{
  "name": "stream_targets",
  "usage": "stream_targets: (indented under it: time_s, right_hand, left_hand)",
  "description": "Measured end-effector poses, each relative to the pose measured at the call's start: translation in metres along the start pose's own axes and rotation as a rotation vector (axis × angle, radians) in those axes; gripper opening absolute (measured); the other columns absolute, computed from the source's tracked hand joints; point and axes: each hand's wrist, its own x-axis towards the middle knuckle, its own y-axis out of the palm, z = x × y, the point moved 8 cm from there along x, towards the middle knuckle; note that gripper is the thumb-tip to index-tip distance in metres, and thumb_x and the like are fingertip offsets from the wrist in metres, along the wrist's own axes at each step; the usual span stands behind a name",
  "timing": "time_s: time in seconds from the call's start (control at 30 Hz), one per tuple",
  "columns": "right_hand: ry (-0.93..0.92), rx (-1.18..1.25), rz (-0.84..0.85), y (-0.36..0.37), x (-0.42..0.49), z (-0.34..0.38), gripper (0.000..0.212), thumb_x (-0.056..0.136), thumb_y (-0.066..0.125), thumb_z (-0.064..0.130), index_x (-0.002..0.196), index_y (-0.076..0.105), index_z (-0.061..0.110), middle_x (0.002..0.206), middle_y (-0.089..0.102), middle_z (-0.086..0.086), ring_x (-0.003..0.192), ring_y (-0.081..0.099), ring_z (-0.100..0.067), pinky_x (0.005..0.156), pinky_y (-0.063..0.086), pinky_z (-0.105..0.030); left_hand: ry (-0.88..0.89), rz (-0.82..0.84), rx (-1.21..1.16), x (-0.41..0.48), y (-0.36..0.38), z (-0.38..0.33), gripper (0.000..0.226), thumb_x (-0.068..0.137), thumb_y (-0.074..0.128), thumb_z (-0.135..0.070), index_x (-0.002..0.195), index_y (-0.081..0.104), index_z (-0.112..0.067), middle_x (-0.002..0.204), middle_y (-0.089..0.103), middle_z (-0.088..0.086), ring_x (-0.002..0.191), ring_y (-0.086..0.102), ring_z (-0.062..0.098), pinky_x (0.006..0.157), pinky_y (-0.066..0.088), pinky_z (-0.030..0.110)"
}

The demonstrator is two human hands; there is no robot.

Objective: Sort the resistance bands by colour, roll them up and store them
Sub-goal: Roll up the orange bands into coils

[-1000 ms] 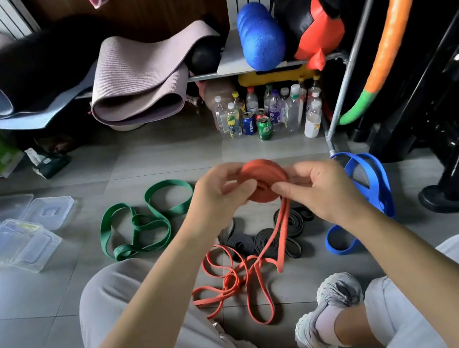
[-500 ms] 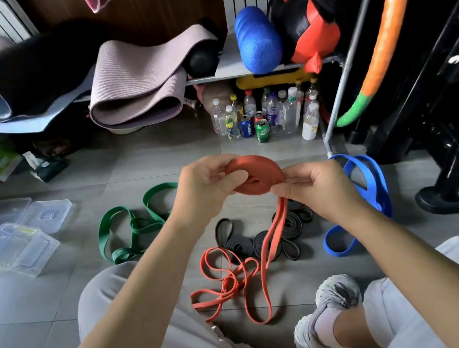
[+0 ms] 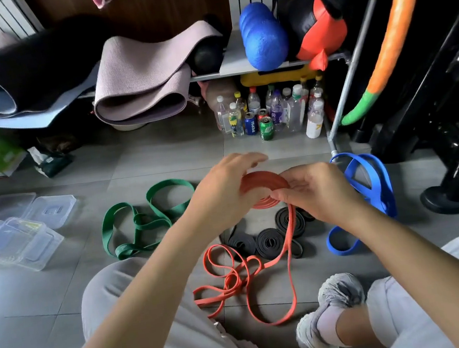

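Both hands hold a flat coil of orange resistance band (image 3: 264,188) above the floor. My left hand (image 3: 222,192) grips the coil's left side, fingers curled over its top edge. My right hand (image 3: 317,191) pinches the coil's right edge where the band leaves it. The loose orange band (image 3: 234,276) hangs down and lies in tangled loops on the tiles between my legs. A green band (image 3: 146,218) lies unrolled to the left, a blue band (image 3: 371,183) to the right. Black bands (image 3: 267,240) lie partly coiled under my hands.
Clear plastic boxes and lids (image 3: 21,229) sit on the floor at the left. Bottles and cans (image 3: 269,112) stand under a shelf holding yoga mats (image 3: 138,77) and a blue foam roller (image 3: 262,36). Black equipment base (image 3: 458,197) stands at the right. My knees and shoe (image 3: 331,316) frame the tiles.
The orange coil has been turned between my hands and looks slightly larger. My left fingers have shifted over its top, and the loose loops on the floor have shifted.
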Motion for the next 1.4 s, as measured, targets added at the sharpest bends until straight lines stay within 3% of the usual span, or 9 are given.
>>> stream_targets:
  time_s: [0.13,0.23,0.47,0.6,0.93,1.03,1.13,1.23,1.4]
  right_hand:
    - [-0.058,-0.163,-0.001,0.001,0.003,0.006,0.014,0.078,0.074,0.019,0.091,0.074,0.017,0.082,0.075,0.000,0.079,0.070,-0.012,0.078,0.055,-0.041]
    - [0.013,0.076,-0.026,-0.003,0.003,0.000,0.015,0.075,0.077,0.015,0.081,0.072,0.027,0.078,0.074,0.006,0.075,0.069,-0.006,0.076,0.056,-0.030]
    - [0.080,0.242,-0.059,-0.009,-0.002,-0.015,0.027,0.073,0.076,0.006,0.078,0.069,0.031,0.079,0.072,0.007,0.074,0.069,-0.003,0.073,0.052,-0.013]
    - [0.088,0.348,-0.102,-0.007,0.000,-0.011,0.026,0.073,0.075,0.004,0.078,0.068,0.028,0.067,0.070,0.019,0.066,0.065,0.005,0.066,0.048,-0.008]
    - [0.035,0.521,-0.162,-0.004,0.000,-0.001,0.022,0.080,0.066,0.001,0.085,0.070,0.022,0.075,0.072,0.018,0.077,0.067,0.003,0.074,0.049,-0.011]
    - [0.083,0.494,-0.146,-0.005,-0.002,-0.008,0.020,0.079,0.067,0.001,0.081,0.069,0.020,0.068,0.071,0.017,0.069,0.066,0.003,0.069,0.050,-0.011]
    - [0.110,0.366,-0.080,-0.006,0.000,-0.014,0.023,0.076,0.072,0.002,0.076,0.068,0.025,0.063,0.070,0.016,0.061,0.065,0.000,0.066,0.054,-0.016]
    - [0.077,0.236,0.023,0.002,0.002,-0.009,0.029,0.077,0.071,0.002,0.077,0.069,0.031,0.064,0.070,0.014,0.061,0.065,-0.001,0.069,0.057,-0.027]
    - [0.025,0.203,0.007,-0.002,0.002,0.001,0.021,0.077,0.073,0.003,0.081,0.070,0.024,0.080,0.073,0.000,0.070,0.069,-0.007,0.072,0.057,-0.025]
  left_hand:
    - [0.048,0.091,0.250,0.010,0.000,-0.014,0.024,0.084,0.059,-0.021,0.108,0.066,-0.024,0.102,0.068,-0.005,0.093,0.060,0.020,0.076,0.046,0.030]
    - [-0.005,0.026,0.127,0.013,-0.007,-0.006,0.022,0.084,0.063,-0.018,0.106,0.068,-0.020,0.100,0.069,-0.004,0.092,0.060,0.017,0.080,0.045,0.027]
    - [-0.211,-0.241,-0.585,0.000,-0.017,0.027,0.023,0.084,0.063,0.000,0.088,0.066,-0.022,0.090,0.069,0.011,0.088,0.068,0.031,0.081,0.056,0.047]
    - [-0.345,-0.258,-1.078,-0.009,0.001,0.038,0.018,0.090,0.055,-0.003,0.100,0.065,-0.015,0.089,0.070,0.007,0.083,0.068,0.019,0.074,0.058,0.034]
    - [-0.410,-0.201,-1.547,-0.015,0.036,0.038,0.029,0.084,0.054,-0.015,0.109,0.061,-0.002,0.100,0.069,0.015,0.088,0.068,0.024,0.076,0.058,0.032]
    - [-0.436,-0.180,-1.335,-0.016,0.032,0.042,0.018,0.091,0.054,-0.009,0.108,0.059,-0.008,0.107,0.066,0.016,0.096,0.066,0.028,0.079,0.056,0.035]
    - [-0.193,-0.241,-0.568,-0.008,-0.006,0.032,0.037,0.083,0.067,-0.008,0.115,0.055,-0.023,0.116,0.061,0.004,0.102,0.061,0.018,0.087,0.051,0.028]
    - [0.019,-0.046,-0.021,0.004,-0.008,-0.002,0.040,0.081,0.070,-0.023,0.120,0.060,-0.023,0.118,0.061,-0.003,0.106,0.056,0.013,0.091,0.044,0.029]
    - [0.049,0.027,0.021,0.012,-0.002,-0.010,0.017,0.083,0.064,-0.015,0.099,0.069,-0.018,0.092,0.068,-0.005,0.080,0.057,0.008,0.073,0.045,0.023]
